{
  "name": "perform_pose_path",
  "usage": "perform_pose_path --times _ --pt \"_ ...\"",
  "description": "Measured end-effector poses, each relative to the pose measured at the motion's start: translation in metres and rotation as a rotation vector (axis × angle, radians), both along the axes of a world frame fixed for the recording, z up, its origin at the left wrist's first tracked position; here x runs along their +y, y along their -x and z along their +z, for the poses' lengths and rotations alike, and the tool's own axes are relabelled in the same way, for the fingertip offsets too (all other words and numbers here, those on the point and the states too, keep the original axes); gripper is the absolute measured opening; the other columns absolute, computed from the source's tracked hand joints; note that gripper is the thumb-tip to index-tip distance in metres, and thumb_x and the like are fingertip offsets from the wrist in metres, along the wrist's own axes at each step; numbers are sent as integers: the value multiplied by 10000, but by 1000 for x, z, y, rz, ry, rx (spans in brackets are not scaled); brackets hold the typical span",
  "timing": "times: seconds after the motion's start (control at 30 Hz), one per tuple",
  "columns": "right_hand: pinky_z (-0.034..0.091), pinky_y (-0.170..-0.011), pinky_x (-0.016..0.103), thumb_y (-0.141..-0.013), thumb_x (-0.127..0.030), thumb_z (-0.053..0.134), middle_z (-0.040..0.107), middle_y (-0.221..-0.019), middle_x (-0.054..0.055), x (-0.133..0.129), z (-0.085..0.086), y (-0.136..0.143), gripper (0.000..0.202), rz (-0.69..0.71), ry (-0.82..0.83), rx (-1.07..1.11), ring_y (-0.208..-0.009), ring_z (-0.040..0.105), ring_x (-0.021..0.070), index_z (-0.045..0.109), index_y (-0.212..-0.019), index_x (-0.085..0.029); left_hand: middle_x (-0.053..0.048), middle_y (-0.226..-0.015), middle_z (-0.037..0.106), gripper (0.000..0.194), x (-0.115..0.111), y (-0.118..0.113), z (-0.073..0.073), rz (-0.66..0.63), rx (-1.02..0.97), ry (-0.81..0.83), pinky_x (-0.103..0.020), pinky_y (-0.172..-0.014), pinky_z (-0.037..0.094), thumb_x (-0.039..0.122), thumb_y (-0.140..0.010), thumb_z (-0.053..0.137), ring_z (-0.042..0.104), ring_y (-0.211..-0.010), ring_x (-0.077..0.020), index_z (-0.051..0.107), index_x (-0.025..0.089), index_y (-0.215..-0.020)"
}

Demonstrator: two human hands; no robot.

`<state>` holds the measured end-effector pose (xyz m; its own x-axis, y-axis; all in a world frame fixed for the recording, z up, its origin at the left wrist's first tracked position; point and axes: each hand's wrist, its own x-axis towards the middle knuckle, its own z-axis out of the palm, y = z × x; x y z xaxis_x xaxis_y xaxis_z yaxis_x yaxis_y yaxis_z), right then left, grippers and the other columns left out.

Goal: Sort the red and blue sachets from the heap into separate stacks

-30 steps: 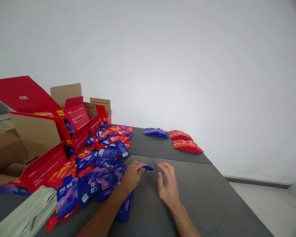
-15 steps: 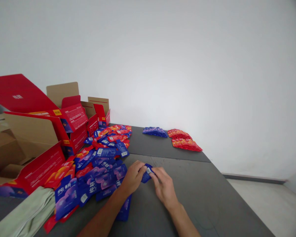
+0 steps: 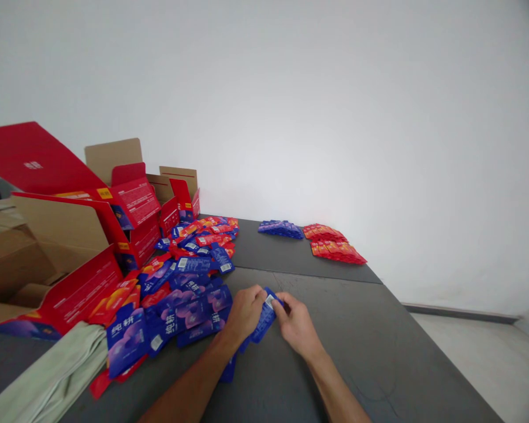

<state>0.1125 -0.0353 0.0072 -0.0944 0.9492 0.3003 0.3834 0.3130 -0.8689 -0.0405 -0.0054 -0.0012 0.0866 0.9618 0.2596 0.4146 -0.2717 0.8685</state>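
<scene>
Both of my hands are over the dark table, closed on a blue printed packet (image 3: pixel 263 325) that has a white label near its top end. My left hand (image 3: pixel 245 311) grips its left edge, and my right hand (image 3: pixel 296 322) pinches the upper right corner. A second bit of blue packet (image 3: pixel 244 344) shows below my left hand; I cannot tell whether it is held too. Just left of my left hand lies a loose pile of blue packets (image 3: pixel 189 314), with red-orange packets (image 3: pixel 117 301) mixed in.
Open red cartons (image 3: pixel 81 288) stand along the left side. A pale green cloth (image 3: pixel 66 370) lies at the front left. At the back, overlapping blue packets (image 3: pixel 281 230) form a row beside two rows of red packets (image 3: pixel 337 251). The table's right edge drops to the floor.
The packet between my hands is turned more upright, with more of its printed back and label showing. My right hand has shifted slightly right. The view has moved a little.
</scene>
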Motion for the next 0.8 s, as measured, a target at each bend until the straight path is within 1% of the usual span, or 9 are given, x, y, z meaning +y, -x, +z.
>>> perform_pose_path --times 0.17,0.23,0.33,0.43,0.53,0.6,0.67,0.73,0.8 --pt "406 -691 283 -909 -325 510 671 -798 42 -1 0 4 196 -80 -90 -129 -738 591 196 665 -847 -222 11 -573 508 332 -2 -3 1 56 102 -30 -279 -592 220 302 -888 444 456 -592 -147 469 203 -572" --pt "391 -677 284 -905 -298 501 651 -777 43 -1 0 3 191 -99 -123 -165 -726 578 194 641 -802 -220 6 -587 522 324 -3 -4 1 59 124 -45 -279 -597 228 287 -891 434 468 -604 -150 470 204 -581" --pt "369 -660 282 -889 -268 504 622 -754 36 -1 -1 0 181 -90 -141 -202 -712 555 184 602 -747 -216 5 -596 533 313 -4 -8 -3 39 129 -36 -276 -592 235 275 -886 428 478 -612 -149 481 200 -586" --pt "354 -640 271 -862 -245 522 591 -715 11 0 -5 -5 157 -86 -94 -204 -690 532 168 563 -713 -213 14 -581 529 306 -3 -10 -8 -2 101 8 -271 -574 237 264 -860 437 470 -594 -136 490 191 -567" --pt "349 -612 253 -862 -262 518 565 -669 -14 0 -12 -9 161 -68 2 -147 -656 516 151 553 -713 -212 26 -536 490 297 3 -6 -11 -92 23 87 -260 -537 245 283 -818 474 447 -554 -123 499 182 -539" --pt "343 -588 242 -868 -294 519 556 -653 -22 1 -16 -9 183 -35 49 -120 -634 505 143 568 -714 -208 31 -534 495 275 7 -1 -10 -159 -45 147 -248 -521 267 318 -798 508 446 -541 -119 543 172 -567" --pt "337 -575 238 -870 -324 524 554 -646 -23 2 -18 -7 211 -11 68 -120 -619 493 136 588 -710 -202 28 -561 530 263 10 5 -9 -192 -82 164 -240 -526 296 347 -791 530 464 -551 -119 585 161 -614" --pt "339 -579 239 -872 -340 522 566 -649 -18 3 -18 -4 230 -23 83 -141 -617 496 136 603 -710 -199 22 -584 551 271 10 7 -7 -160 -71 129 -237 -539 309 361 -799 528 481 -572 -121 593 157 -633" --pt "348 -596 246 -867 -330 525 589 -657 -9 5 -17 -1 223 -74 95 -172 -624 516 142 609 -708 -198 20 -598 560 276 8 5 -7 -89 -36 81 -237 -553 311 360 -817 509 495 -594 -124 581 162 -639"
